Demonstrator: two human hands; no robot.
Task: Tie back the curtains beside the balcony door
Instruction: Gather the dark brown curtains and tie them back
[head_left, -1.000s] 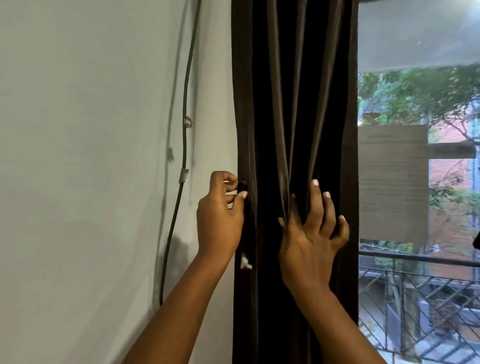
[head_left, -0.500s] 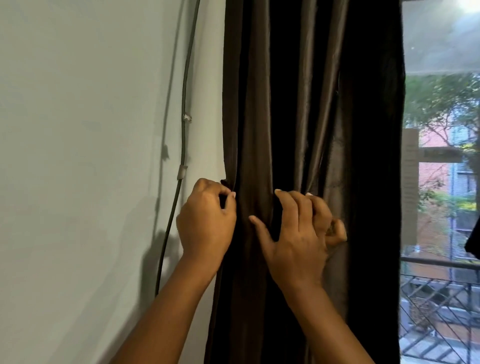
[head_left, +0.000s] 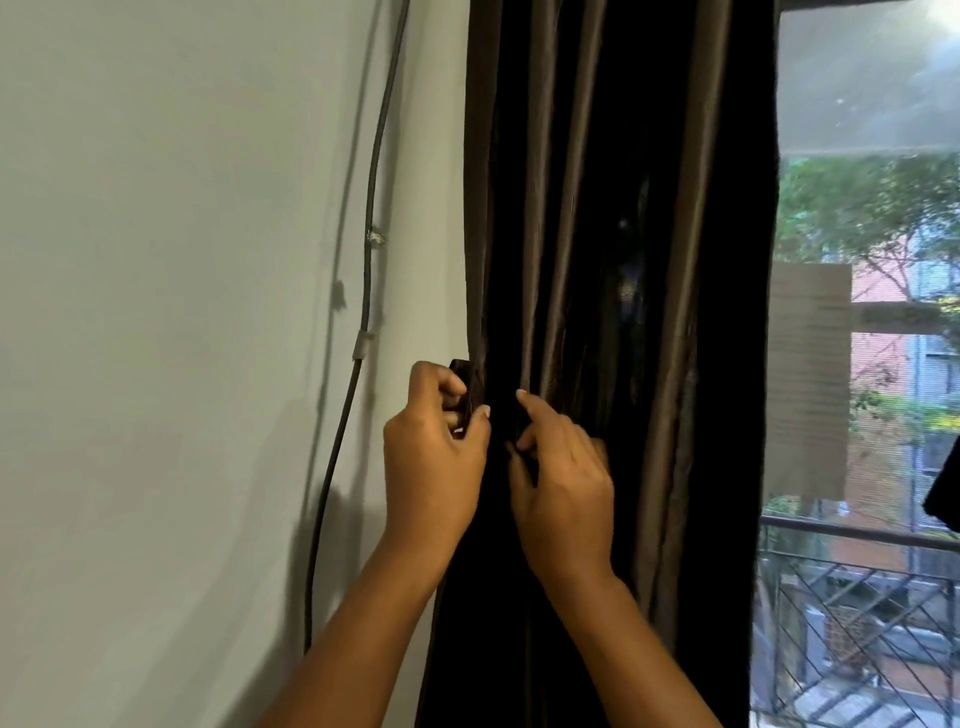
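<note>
Facing a pale wall (head_left: 182, 312), I stand close to the dark brown curtain (head_left: 675, 312) that hangs in bunched vertical folds between that wall and the balcony door glass (head_left: 857, 104). A thin grey cable (head_left: 370, 208) runs down the wall just beside the curtain's left edge, pinned by a small white clip (head_left: 362, 345). Through the glass on the right I see a metal balcony railing (head_left: 857, 540), green trees (head_left: 872, 208) and a reddish building (head_left: 883, 384) beyond them.

My left hand (head_left: 434, 462) is at the curtain's left edge, fingers curled and thumb pressed in, pinching a short dark strap end (head_left: 465, 379) that sticks up just above my knuckles. My right hand (head_left: 563, 493) is just beside it, against the folds, index finger stretched up toward the fabric and the other fingers bent inward; it seems to hold a dark strip between thumb and finger, yet the strip is so close in colour to the cloth that I cannot tell for sure.

The deepest folds are almost black, so where the strap runs behind the curtain is lost to me. The curtain's top and bottom are cut off by the frame, as are both my forearms near the lower edge. The glass shows glare at its upper corner.
</note>
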